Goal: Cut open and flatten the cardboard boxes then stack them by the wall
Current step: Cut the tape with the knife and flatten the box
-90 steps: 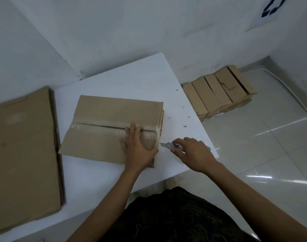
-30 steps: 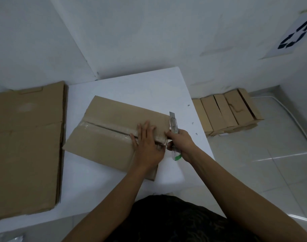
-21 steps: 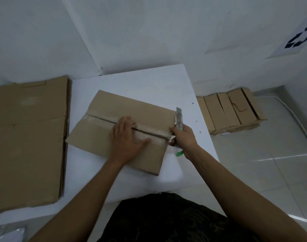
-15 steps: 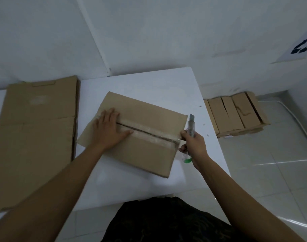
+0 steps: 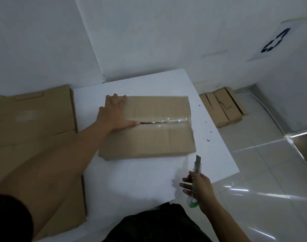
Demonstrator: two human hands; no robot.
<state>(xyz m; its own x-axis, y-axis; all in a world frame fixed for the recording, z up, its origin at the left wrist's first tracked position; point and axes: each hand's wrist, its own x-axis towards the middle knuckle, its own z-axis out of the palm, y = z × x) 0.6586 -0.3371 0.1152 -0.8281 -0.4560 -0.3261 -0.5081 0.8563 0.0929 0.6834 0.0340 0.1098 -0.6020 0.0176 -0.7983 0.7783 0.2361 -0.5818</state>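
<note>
A brown cardboard box lies on the white table, its two top flaps meeting at a taped centre seam. The tape along the seam shows a dark slit. My left hand presses flat on the box's left end, fingers spread to its far corner, thumb along the seam. My right hand is off the box, near the table's front right edge, and grips a utility knife with a green end, blade pointing away from me.
Flattened cardboard lies on the left, partly under my left arm. More flattened boxes sit stacked on the tiled floor against the white wall at right. Small scraps dot the table's right side. A recycling sign hangs on the wall.
The box has turned so its seam runs left to right. My left hand slid to the box's left end. My right hand drew the knife away from the box, towards me.
</note>
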